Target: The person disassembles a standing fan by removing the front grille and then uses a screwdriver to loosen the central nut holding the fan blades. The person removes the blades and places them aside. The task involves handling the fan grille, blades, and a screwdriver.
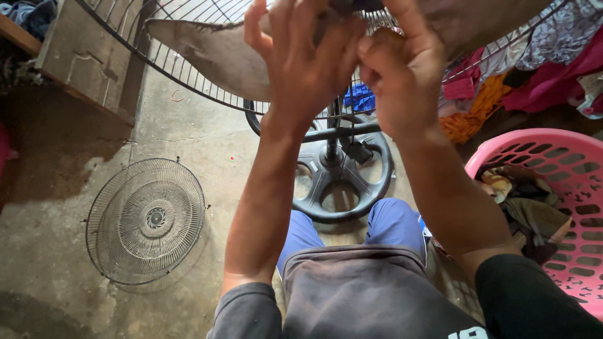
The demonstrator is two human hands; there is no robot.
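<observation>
A pedestal fan (251, 56) is worked on at its hub, at the top of the frame, where the left hand (301, 69) is spread wide, fingers loosely curled against the dusty blade (213, 53), and the right hand (402, 78) is pinched narrow on something too hidden to be told. Below the fan, its round black base (342, 179) is seen on the concrete floor (188, 138). Left of the base, a detached wire grille (146, 220) is laid flat. Right of it, a pink basket (559, 150) is filled with crumpled clothes (527, 216); more fabric (540, 63) is heaped behind.
</observation>
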